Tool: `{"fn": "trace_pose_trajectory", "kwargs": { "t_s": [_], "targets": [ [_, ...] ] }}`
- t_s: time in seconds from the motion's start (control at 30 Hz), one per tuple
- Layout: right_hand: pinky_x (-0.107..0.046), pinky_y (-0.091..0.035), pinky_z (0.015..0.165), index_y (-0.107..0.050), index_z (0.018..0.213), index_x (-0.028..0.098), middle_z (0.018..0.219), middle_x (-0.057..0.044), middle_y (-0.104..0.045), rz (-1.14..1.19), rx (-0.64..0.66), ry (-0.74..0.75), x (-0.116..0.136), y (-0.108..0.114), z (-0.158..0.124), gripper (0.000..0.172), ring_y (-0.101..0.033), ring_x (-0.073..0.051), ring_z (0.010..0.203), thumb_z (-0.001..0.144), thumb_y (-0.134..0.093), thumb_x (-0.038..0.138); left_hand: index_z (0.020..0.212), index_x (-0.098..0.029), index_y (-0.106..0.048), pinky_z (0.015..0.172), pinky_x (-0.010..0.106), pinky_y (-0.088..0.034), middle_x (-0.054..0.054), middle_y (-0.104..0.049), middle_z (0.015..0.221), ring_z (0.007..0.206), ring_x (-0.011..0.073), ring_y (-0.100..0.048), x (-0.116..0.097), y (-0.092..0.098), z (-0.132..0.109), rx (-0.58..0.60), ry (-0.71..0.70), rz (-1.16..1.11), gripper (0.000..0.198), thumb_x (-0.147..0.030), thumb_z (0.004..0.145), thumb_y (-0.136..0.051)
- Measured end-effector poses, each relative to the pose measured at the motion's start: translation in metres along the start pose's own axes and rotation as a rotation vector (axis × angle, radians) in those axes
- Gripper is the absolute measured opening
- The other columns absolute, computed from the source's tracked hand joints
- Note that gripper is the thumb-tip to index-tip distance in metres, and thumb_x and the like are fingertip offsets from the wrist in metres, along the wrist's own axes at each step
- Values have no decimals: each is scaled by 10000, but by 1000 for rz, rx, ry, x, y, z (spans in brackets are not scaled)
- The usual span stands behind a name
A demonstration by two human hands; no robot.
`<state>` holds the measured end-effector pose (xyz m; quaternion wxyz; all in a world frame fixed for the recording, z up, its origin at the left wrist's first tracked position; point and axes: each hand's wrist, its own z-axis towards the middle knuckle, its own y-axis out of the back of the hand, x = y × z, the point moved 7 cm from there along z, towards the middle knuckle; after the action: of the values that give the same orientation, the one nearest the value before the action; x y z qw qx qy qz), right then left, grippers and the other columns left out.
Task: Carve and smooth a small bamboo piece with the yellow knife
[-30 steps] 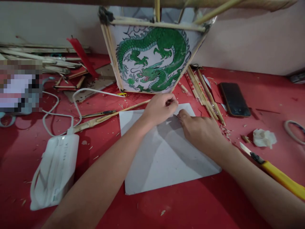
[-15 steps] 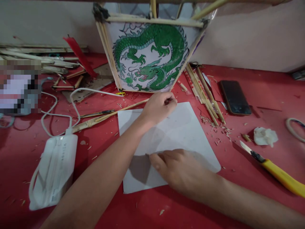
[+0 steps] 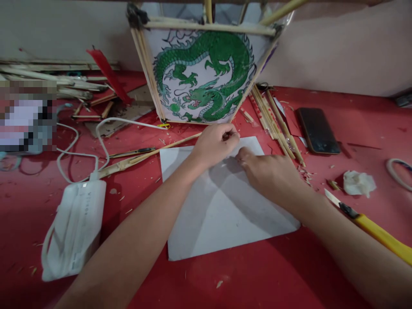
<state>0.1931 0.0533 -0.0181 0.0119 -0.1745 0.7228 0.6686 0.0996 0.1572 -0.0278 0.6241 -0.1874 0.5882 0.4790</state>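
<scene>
A white sheet (image 3: 199, 227) lies on the red table, beneath both hands. My left hand (image 3: 215, 143) is closed over the sheet's far edge, its fingers curled. What they hold, if anything, is hidden. A thin bamboo stick (image 3: 180, 140) runs from the left up to this hand; whether it is gripped I cannot tell. Close by on the right, my right hand (image 3: 270, 169) is closed in a pinch above the sheet, apart from the left. Its fingertips hide whatever they hold. Behind both stands a stick-framed lantern (image 3: 206, 77) with a green dragon picture on its front.
At left are a white power bank (image 3: 75, 227) with a cable, and a red candle (image 3: 109, 77) beside bamboo sticks. To the right lie more sticks (image 3: 273, 120), a dark phone (image 3: 317, 131), crumpled tissue (image 3: 358, 183) and a yellow knife (image 3: 380, 236), blade exposed.
My right hand has moved up and to the right across the sheet, from its near part to beside my left hand. The left hand has stayed in place.
</scene>
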Motion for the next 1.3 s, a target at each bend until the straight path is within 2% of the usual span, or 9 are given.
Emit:
{"fn": "trace_pose_trajectory", "kwargs": {
  "t_s": [0.1, 0.23, 0.37, 0.6, 0.73, 0.87, 1.03, 1.1, 1.3],
  "targets": [
    [-337, -122, 551, -584, 1258, 137, 622, -69, -662, -48, 19, -113, -18, -2, 6, 370, -535, -191, 503, 1047, -309, 266, 643, -190, -510, 605, 305, -313, -21, -511, 623, 622, 113, -442, -1, 1, 0, 3, 8, 8, 226, -234, 863, -534],
    [-340, -113, 549, -558, 1285, 123, 617, -71, -663, -47, -1, -82, -10, -2, 3, 367, -544, -199, 498, 1025, -317, 221, 644, -190, -512, 605, 304, -316, -20, -520, 628, 627, 113, -450, -2, 1, 0, 1, -1, 9, 230, -237, 868, -533],
    [-337, -121, 546, -548, 1260, 122, 601, -40, -653, 46, -30, 64, 19, 0, -6, 325, -522, -172, 492, 987, -374, 155, 654, -189, -538, 610, 301, -327, -14, -544, 644, 635, 115, -463, 2, -1, 1, 3, 7, 11, 220, -240, 868, -535],
    [-350, -123, 524, -508, 1127, 174, 718, 18, -658, 259, 18, 502, 98, 23, -44, 302, -550, -147, 525, 857, -518, 41, 639, -194, -511, 589, 306, -306, -24, -468, 609, 604, 112, -417, 2, -1, 0, -1, 6, 3, 231, -233, 866, -533],
    [-358, -141, 516, -494, 1058, 193, 725, 22, -641, 290, 11, 572, 116, 31, -56, 239, -561, -157, 544, 873, -524, 44, 640, -195, -495, 585, 309, -299, -22, -465, 611, 601, 112, -422, 1, -1, -1, 1, 3, -2, 240, -235, 875, -524],
    [-354, -141, 509, -520, 1176, 185, 714, 9, -674, 222, 69, 454, 94, 21, -43, 334, -536, -155, 509, 872, -516, 46, 641, -195, -510, 586, 307, -298, -23, -474, 604, 600, 112, -422, 2, -2, -1, 4, 10, 14, 233, -239, 870, -526],
    [-323, -158, 542, -538, 1316, 142, 641, -57, -678, -16, 74, -11, 14, 3, -6, 363, -574, -186, 526, 977, -409, 147, 653, -193, -543, 598, 304, -314, -18, -528, 630, 620, 115, -450, 2, -2, -1, 12, 14, 17, 219, -245, 866, -540],
    [-313, -164, 554, -541, 1332, 131, 655, -87, -685, -71, 62, -118, -8, 1, 2, 377, -613, -211, 560, 1034, -326, 214, 652, -191, -543, 601, 305, -316, -19, -530, 629, 621, 114, -455, 2, -2, -1, 11, 13, 25, 220, -245, 866, -543],
    [-330, -148, 541, -561, 1298, 109, 635, -95, -683, -97, 34, -108, -6, -2, 4, 379, -605, -222, 524, 993, -338, 153, 651, -191, -536, 609, 299, -329, -16, -530, 632, 624, 115, -455, 1, -1, -1, 10, 15, 26, 229, -249, 872, -535]
  ]
}}
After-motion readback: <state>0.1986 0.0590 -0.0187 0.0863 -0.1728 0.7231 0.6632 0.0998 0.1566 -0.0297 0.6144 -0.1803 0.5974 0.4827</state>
